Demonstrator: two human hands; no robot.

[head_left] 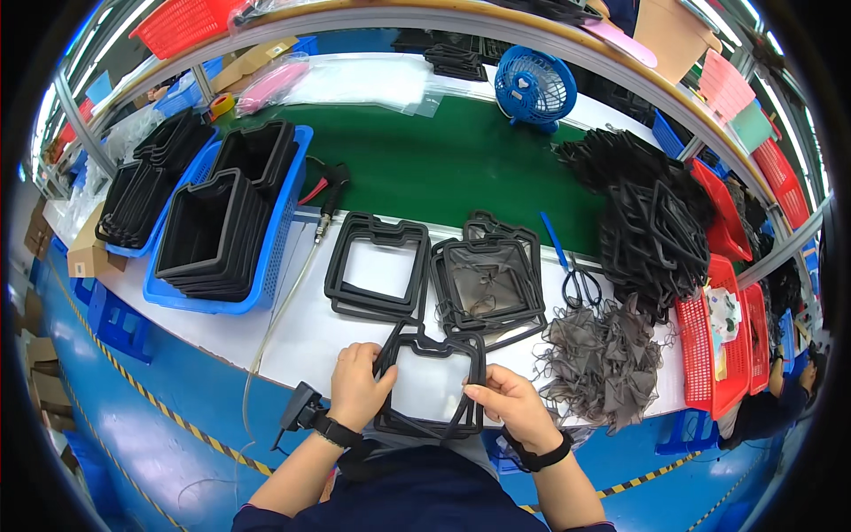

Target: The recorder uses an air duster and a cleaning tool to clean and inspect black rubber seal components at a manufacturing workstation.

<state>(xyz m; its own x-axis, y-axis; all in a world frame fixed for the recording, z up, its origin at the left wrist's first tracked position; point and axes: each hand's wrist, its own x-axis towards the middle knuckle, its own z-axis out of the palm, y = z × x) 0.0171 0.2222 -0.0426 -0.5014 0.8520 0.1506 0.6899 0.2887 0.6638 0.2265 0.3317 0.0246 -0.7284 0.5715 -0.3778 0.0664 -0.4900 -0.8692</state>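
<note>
My left hand [356,383] and my right hand [508,403] both grip a black square rubber frame [432,344] held over the near edge of the white table [301,341]. My left hand pinches its left side, my right hand its right side. Just beyond it lie two stacks of the same black frames: an empty stack [374,266] on the left and a stack [489,279] with grey mesh stretched across it on the right. A heap of grey mesh pieces [603,359] sits to the right of my right hand.
Blue crates [282,222] with black frames stand at the left. Scissors [581,284] and a blue tool lie by a big pile of black frames [651,222]. Red baskets [705,355] stand at right, a blue fan [534,87] behind on the green belt. An air tool [332,191] with hose lies left.
</note>
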